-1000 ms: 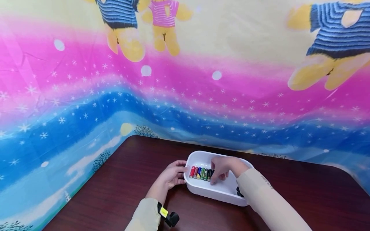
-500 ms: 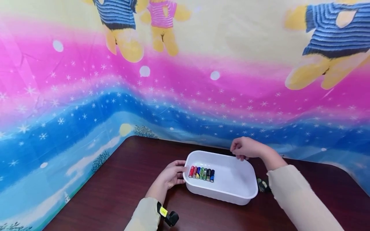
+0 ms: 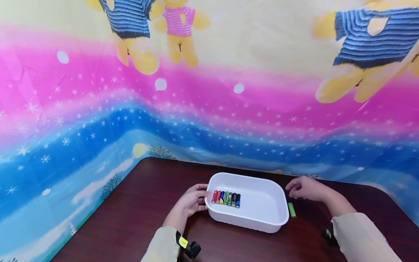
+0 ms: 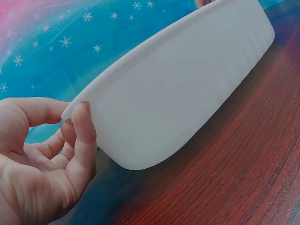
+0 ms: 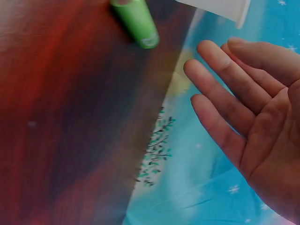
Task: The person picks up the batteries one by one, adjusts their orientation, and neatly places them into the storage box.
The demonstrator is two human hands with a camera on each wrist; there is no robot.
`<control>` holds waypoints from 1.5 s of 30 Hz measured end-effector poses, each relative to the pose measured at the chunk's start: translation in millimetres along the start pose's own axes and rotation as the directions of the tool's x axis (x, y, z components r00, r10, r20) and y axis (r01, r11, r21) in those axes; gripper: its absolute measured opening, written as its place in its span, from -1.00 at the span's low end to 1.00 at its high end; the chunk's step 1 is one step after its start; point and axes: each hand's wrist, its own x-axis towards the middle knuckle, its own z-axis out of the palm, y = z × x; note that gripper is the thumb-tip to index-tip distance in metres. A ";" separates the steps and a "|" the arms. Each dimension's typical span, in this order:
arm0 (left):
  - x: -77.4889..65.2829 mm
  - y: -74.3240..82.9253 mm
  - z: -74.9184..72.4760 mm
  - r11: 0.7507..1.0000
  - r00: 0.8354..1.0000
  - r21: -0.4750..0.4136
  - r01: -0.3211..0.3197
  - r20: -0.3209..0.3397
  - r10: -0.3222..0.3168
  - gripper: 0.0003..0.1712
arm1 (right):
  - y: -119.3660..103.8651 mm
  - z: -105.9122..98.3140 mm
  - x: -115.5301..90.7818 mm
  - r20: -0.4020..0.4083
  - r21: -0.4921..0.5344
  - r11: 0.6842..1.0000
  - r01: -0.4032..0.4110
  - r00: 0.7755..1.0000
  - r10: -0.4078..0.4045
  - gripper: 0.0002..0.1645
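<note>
A white plastic basin (image 3: 258, 198) stands on the table. My left hand (image 3: 194, 199) grips the rim at its left end; the left wrist view has thumb and fingers on the edge of the basin (image 4: 164, 89). Inside, toward the left, several batteries (image 3: 226, 198) lie side by side in a row, from red through green to dark blue. Outside the right end, a single green battery (image 3: 292, 210) lies on the table. Above and beyond it hovers my right hand (image 3: 309, 188), holding nothing. In the right wrist view its fingers are loosely extended, apart from the green battery (image 5: 137, 23).
The dark red-brown wooden table (image 3: 137, 225) has rounded far corners. Behind it hangs a patterned cloth (image 3: 209, 120) of bears and snowflakes. A black camera strap (image 3: 188, 245) sits on the left wrist, and another black camera (image 3: 330, 234) by the right sleeve.
My right hand has lifted out of the basin and moved right, past its end. The row's right-end battery and the green battery outside have come into view. My left hand stays on the rim.
</note>
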 end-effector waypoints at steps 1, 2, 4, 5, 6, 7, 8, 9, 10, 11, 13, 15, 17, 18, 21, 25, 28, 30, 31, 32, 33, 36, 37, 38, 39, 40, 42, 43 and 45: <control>-0.2 -0.3 -0.2 1.000 1.000 0.000 0.001 -0.002 -0.001 -0.48 | 2.5 2.1 -1.5 -0.002 -0.005 1.000 0.011 1.000 -0.011 -0.69; -0.5 -0.5 -0.2 1.000 1.000 0.000 0.002 -0.003 -0.002 -0.48 | 4.6 4.1 -2.9 -0.002 -0.014 1.000 0.023 1.000 -0.023 -0.67; -0.8 -0.8 -0.3 1.000 1.000 -0.004 0.003 -0.002 -0.003 -0.48 | 8.3 8.2 -5.6 0.000 -0.029 0.999 0.037 0.999 -0.037 -0.60; -1.2 -0.8 -0.2 1.000 1.000 -0.005 0.005 -0.001 -0.005 -0.48 | 10.1 10.4 -6.8 0.003 -0.032 0.999 0.041 0.999 -0.041 -0.56; -1.6 -0.7 0.0 1.000 1.000 -0.006 0.005 0.000 -0.005 -0.48 | 11.7 12.5 -7.9 0.008 -0.027 0.999 0.040 0.999 -0.040 -0.51; -1.8 -0.6 0.1 1.000 1.000 -0.006 0.006 0.001 -0.006 -0.48 | 13.1 14.8 -9.0 0.012 -0.024 0.999 0.034 0.999 -0.034 -0.46; -1.8 -0.6 0.2 1.000 1.000 -0.008 0.007 0.002 -0.007 -0.48 | 14.6 17.1 -10.0 0.015 -0.027 0.999 0.025 1.000 -0.025 -0.40; -1.7 -0.6 0.2 1.000 1.000 -0.008 0.006 0.003 -0.006 -0.48 | 16.0 19.3 -11.0 0.018 -0.034 0.999 0.013 1.000 -0.012 -0.34; -1.6 -0.7 0.2 1.000 1.000 -0.007 0.006 0.003 -0.006 -0.48 | 17.5 21.4 -11.9 0.022 -0.043 0.999 0.000 1.000 0.001 -0.29; -1.5 -0.6 0.3 1.000 1.000 -0.006 0.005 0.003 -0.004 -0.49 | 18.9 23.5 -12.7 0.024 -0.058 0.998 -0.012 1.000 0.014 -0.23; -0.9 -0.6 0.3 1.000 1.000 -0.005 0.002 0.006 -0.002 -0.49 | 20.9 27.4 -14.4 0.025 -0.088 0.995 -0.039 0.999 0.042 -0.13; -0.6 -0.7 0.2 1.000 1.000 -0.004 0.002 0.006 -0.002 -0.49 | 22.4 30.4 -15.3 0.027 -0.103 0.993 -0.049 0.998 0.052 -0.08; -0.4 -0.6 0.1 1.000 1.000 -0.005 0.002 0.006 -0.002 -0.48 | 22.6 32.5 -15.3 0.026 -0.112 0.993 -0.048 0.998 0.051 -0.06; -0.4 -0.5 0.0 1.000 1.000 -0.005 0.002 0.005 -0.002 -0.48 | 22.3 33.2 -15.1 0.024 -0.117 0.992 -0.046 0.999 0.049 -0.06; -0.8 -0.3 0.1 1.000 1.000 -0.005 -0.001 0.003 0.001 -0.49 | 21.1 34.2 -13.4 0.017 -0.152 0.988 -0.039 0.999 0.043 -0.13; -1.2 0.1 0.5 1.000 1.000 -0.007 -0.002 0.003 0.002 -0.49 | 20.5 34.3 -11.9 0.008 -0.182 0.982 -0.056 0.998 0.058 -0.27; -1.7 -0.1 0.7 1.000 1.000 -0.008 0.000 0.006 0.000 -0.48 | 21.5 31.6 -12.3 -0.020 -0.165 0.983 -0.075 0.997 0.072 -0.30; -2.7 -0.1 0.7 1.000 1.000 -0.006 -0.002 0.006 0.002 -0.47 | 23.4 27.8 -11.6 -0.067 -0.104 0.993 -0.061 0.996 0.054 -0.28; -2.9 -0.3 0.4 1.000 1.000 -0.005 -0.002 0.005 0.002 -0.47 | 24.1 25.7 -10.7 -0.102 -0.049 0.997 -0.057 0.993 0.052 -0.27; -3.5 -0.6 0.1 1.000 1.000 -0.004 -0.003 0.005 0.003 -0.47 | 24.3 23.6 -9.6 -0.139 0.023 0.998 -0.052 0.989 0.055 -0.25; -3.5 -0.7 -0.1 1.000 1.000 -0.004 -0.002 0.004 0.002 -0.48 | 23.7 21.3 -8.5 -0.165 0.105 0.994 -0.041 0.985 0.058 -0.22; -3.5 -1.0 -0.6 1.000 1.000 -0.009 -0.002 0.003 0.002 -0.48 | 17.8 14.4 -5.1 -0.195 0.337 0.942 0.002 0.978 0.068 -0.15; -3.1 -0.9 -0.5 1.000 1.000 -0.010 -0.002 0.004 0.002 -0.48 | 14.6 12.0 -3.9 -0.190 0.383 0.924 -0.003 0.978 0.083 -0.13; -3.0 -0.8 -0.4 1.000 1.000 -0.009 -0.003 0.005 0.003 -0.49 | 10.5 9.4 -2.9 -0.178 0.424 0.906 -0.010 0.979 0.095 -0.12; -2.5 -0.6 -0.2 1.000 1.000 -0.009 -0.003 0.006 0.003 -0.49 | 6.7 6.9 -1.7 -0.162 0.449 0.893 -0.011 0.982 0.093 -0.10; -2.2 -0.5 -0.1 1.000 1.000 -0.009 -0.004 0.006 0.004 -0.49 | 2.9 4.4 -0.3 -0.151 0.467 0.884 -0.010 0.984 0.091 -0.10; -1.4 -0.4 0.1 1.000 1.000 -0.007 -0.005 0.008 0.005 -0.49 | -4.4 -0.5 3.2 -0.136 0.487 0.873 -0.006 0.987 0.082 -0.10; -1.3 -0.3 0.3 1.000 1.000 -0.006 -0.005 0.008 0.006 -0.48 | -7.8 -2.5 5.3 -0.131 0.502 0.865 -0.003 0.988 0.079 -0.11; -1.3 -0.6 0.4 1.000 1.000 -0.006 -0.005 0.009 0.005 -0.48 | -15.0 -5.8 8.9 -0.123 0.531 0.848 0.012 0.990 0.064 -0.11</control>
